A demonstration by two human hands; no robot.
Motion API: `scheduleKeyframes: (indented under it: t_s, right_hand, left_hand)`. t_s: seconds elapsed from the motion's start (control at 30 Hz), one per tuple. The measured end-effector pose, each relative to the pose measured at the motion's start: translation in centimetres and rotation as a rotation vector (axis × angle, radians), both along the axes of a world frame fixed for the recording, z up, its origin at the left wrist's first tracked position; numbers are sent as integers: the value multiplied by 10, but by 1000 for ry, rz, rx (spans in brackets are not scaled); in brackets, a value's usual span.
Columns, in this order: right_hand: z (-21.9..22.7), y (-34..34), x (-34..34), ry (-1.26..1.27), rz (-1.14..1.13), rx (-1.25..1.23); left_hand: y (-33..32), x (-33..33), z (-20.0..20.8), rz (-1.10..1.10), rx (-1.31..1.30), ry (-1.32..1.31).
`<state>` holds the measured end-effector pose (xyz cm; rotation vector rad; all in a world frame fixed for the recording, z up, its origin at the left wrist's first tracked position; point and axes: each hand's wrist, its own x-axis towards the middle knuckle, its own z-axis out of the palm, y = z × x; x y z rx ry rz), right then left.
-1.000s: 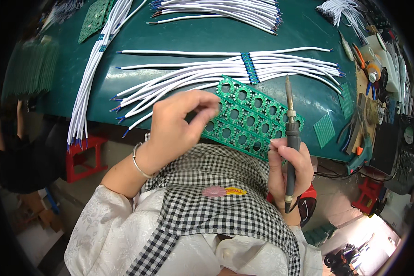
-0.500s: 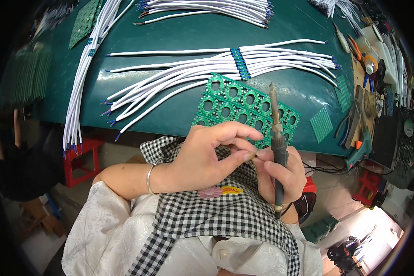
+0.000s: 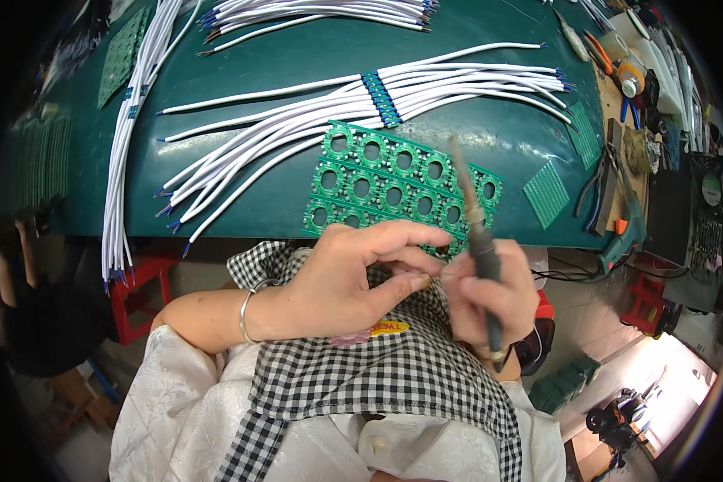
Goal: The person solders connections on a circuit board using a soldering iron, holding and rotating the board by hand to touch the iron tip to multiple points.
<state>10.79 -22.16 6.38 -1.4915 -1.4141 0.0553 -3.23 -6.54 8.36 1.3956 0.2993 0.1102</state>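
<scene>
My right hand (image 3: 502, 301) is wrapped around the dark handle of a soldering iron (image 3: 484, 249). The iron's metal tip points up and away, over a green circuit board panel (image 3: 394, 177) with rows of round holes. Close by on the left, my left hand (image 3: 353, 281) is curled, thumb and bent fingers near each other. Anything between those fingertips is too small or hidden to make out. Both hands are at the table's front edge, above my checked apron (image 3: 361, 377). The right hand and the iron look slightly blurred.
White cables (image 3: 297, 112) lie across the green table (image 3: 241, 56), joined by a green strip. More cable bundles (image 3: 136, 120) rest at left and back. Small green boards (image 3: 546, 195), pliers (image 3: 598, 52) and a green glue gun (image 3: 625, 233) are at right. Red stools (image 3: 140, 297) stand below.
The left thumb has drawn back from the right fingertips, leaving a small gap. The iron leans further left at its tip. The table's contents have shifted left in view.
</scene>
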Motion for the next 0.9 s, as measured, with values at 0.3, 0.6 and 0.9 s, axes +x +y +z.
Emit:
scheduleKeyframes:
  t_s: [0.3,0.6,0.9]
  right_hand:
    - [-1,-27,25,264,-475,76]
    - [-11,-22,36,206,-506,-13]
    - [-1,-2,39,211,-496,91]
  left_hand:
    - [47,76,-11,-42,1195,-188]
    - [34,119,-26,-243,1148,-154]
    - [41,108,16,-242,753,-32]
